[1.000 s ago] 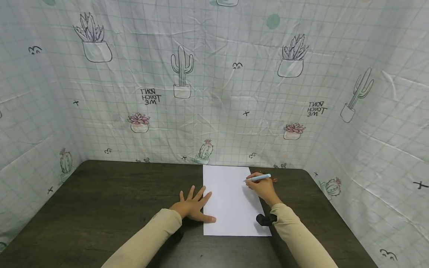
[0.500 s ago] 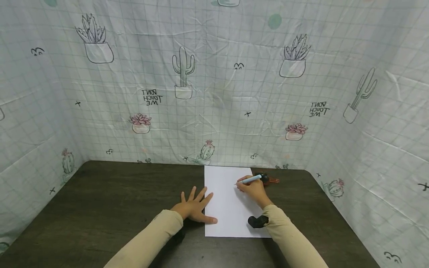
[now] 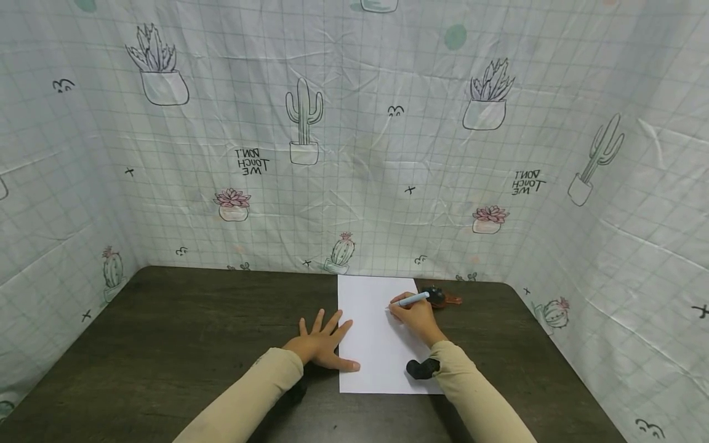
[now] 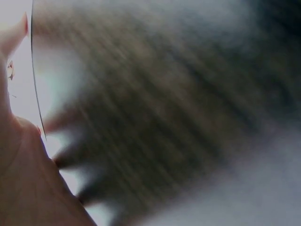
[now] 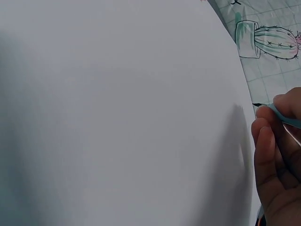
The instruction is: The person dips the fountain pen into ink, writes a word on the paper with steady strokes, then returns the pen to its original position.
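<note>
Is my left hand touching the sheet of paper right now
Touching. In the head view the left hand lies flat with spread fingers on the table, and its thumb and fingertips overlap the left edge of the sheet of paper.

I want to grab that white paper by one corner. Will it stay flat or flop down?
It would probably flop: the sheet of paper looks thin and lies perfectly flat on the dark table. It likely slides easily too, which may be why the left hand lies spread at its edge. The right hand holds a pen over it.

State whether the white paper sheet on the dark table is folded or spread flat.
Spread flat: the white paper sheet lies as one full rectangle, without visible creases.
</note>
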`<move>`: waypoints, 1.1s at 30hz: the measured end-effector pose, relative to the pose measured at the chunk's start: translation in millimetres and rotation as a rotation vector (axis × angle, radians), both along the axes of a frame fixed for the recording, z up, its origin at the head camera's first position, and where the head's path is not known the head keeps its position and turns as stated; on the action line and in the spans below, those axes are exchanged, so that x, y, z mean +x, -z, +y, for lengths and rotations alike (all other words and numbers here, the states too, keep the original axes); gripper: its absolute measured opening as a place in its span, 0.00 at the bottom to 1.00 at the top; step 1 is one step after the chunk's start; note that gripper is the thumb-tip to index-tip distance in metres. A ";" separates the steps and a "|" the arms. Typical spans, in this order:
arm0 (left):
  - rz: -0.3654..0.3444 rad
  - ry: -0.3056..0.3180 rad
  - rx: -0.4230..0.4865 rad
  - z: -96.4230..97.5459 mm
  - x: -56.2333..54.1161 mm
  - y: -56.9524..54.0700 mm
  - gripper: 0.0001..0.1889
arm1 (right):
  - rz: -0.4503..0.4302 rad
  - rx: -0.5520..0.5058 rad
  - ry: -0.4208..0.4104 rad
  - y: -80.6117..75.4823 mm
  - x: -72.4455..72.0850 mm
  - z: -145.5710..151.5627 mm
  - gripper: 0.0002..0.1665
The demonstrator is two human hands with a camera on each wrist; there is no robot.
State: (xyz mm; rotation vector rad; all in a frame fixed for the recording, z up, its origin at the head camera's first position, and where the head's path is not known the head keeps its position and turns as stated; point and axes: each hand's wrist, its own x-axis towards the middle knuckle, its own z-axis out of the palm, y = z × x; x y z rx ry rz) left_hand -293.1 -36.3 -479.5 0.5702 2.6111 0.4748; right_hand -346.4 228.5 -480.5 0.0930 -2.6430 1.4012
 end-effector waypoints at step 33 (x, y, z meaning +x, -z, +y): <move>0.000 0.000 0.006 -0.1 4.1 -6.3 0.57 | 0.051 0.129 -0.071 -1.1 -0.4 -16.6 0.03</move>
